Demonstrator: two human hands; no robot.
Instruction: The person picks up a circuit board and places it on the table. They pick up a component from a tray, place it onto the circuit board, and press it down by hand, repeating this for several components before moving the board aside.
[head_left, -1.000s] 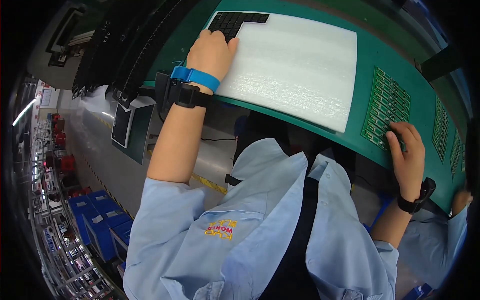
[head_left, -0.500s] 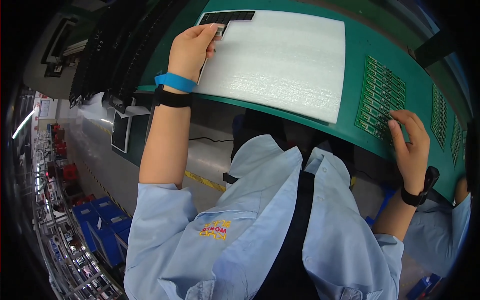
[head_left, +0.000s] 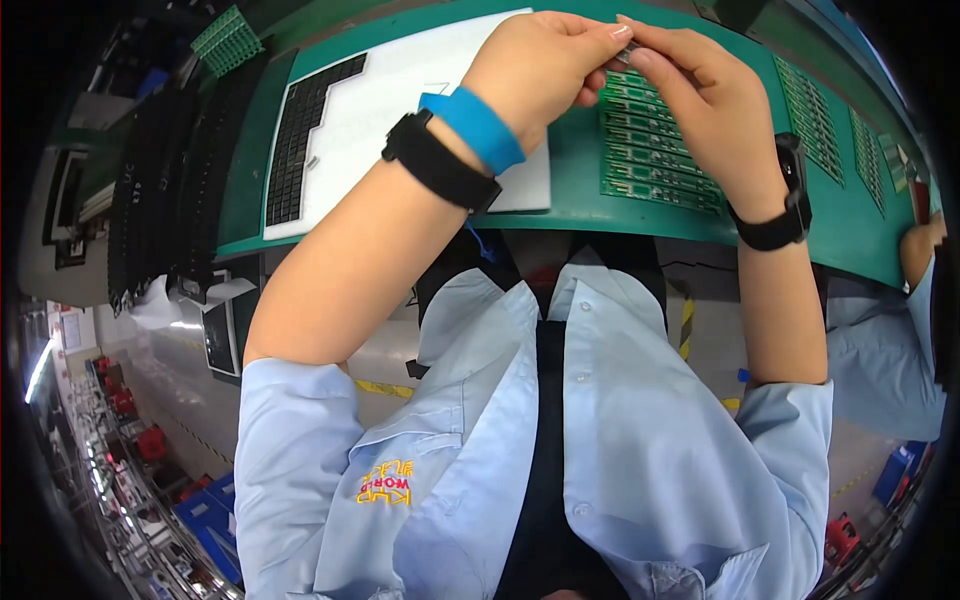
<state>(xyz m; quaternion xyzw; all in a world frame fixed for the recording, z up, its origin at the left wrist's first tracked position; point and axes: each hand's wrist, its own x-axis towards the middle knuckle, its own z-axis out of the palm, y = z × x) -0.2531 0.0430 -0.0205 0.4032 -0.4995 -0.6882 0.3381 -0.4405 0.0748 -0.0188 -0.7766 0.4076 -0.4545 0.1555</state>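
My left hand (head_left: 545,65) and my right hand (head_left: 715,95) meet fingertip to fingertip at the top of the view. Both pinch a small greyish piece (head_left: 628,52), mostly covered by the fingers, so its kind does not show. Below them a panel of green circuit boards (head_left: 655,150) lies on the green tabletop. Under my left forearm is a white foam sheet (head_left: 370,145). Rows of small black blocks (head_left: 300,135) line its left side in a stepped shape, and one small light piece (head_left: 313,162) lies apart beside them.
More circuit board panels (head_left: 810,120) lie on the green table (head_left: 575,215) to the right. Black ridged racks (head_left: 155,190) stand at the left, with another green board panel (head_left: 228,42) behind. A co-worker's arm (head_left: 915,255) shows at the right edge.
My left hand has moved from the foam's far left corner rightward to meet my right hand, which has risen from beside the boards. The whole view has shifted, showing more of the black blocks.
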